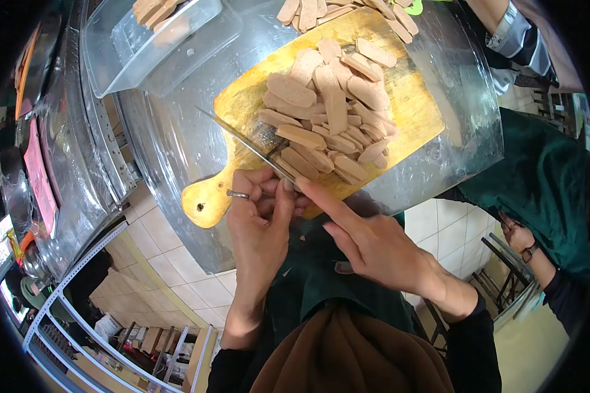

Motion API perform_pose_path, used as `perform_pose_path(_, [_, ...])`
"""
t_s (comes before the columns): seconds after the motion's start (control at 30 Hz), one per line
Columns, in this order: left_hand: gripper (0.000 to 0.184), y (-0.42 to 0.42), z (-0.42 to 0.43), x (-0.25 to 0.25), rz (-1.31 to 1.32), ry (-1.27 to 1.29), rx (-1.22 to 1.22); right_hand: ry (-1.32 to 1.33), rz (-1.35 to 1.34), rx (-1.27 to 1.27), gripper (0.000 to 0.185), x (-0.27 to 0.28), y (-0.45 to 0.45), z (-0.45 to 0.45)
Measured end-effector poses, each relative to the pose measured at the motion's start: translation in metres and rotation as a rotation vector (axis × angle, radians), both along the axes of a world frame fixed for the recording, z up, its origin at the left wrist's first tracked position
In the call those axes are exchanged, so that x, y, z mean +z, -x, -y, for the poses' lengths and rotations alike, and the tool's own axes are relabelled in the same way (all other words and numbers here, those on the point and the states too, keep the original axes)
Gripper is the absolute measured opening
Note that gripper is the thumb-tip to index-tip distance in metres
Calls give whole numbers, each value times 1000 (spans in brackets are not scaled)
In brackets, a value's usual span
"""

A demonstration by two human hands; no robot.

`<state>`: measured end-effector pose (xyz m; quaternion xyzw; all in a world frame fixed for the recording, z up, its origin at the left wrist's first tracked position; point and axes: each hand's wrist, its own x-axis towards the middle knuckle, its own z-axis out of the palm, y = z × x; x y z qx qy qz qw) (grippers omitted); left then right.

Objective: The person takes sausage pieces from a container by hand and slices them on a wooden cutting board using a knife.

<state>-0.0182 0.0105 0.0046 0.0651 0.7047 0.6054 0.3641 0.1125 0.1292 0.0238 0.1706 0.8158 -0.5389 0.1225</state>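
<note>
Your left hand (261, 213) curls narrowly at the knife's (242, 139) near end, its hold hidden; your right hand (380, 245) spreads thumb from forefinger there. Beyond, flat, speckled, pinkish-brown, round-ended slices (334, 105) heap on the wooden board (413, 108).

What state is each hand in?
Left hand: fingers curled shut at the knife's near end; grip hidden.
Right hand: index finger extended to the knife; hold unclear.

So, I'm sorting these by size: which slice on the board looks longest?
The slice on top at mid-pile, its length running roughly toward the person. It looks longer than the others showing on the cutting board.
</note>
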Motion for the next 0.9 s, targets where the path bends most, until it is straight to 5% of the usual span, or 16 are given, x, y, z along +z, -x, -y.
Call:
perform_pose_path(0.53, [18,0,-1,-4,5,-22,-5,27,-155,-68,63,-15,17,-4])
perform_pose_path(0.9, [18,-1,-2,-1,-36,-17,-3,92,125,20,66,8,7,-17])
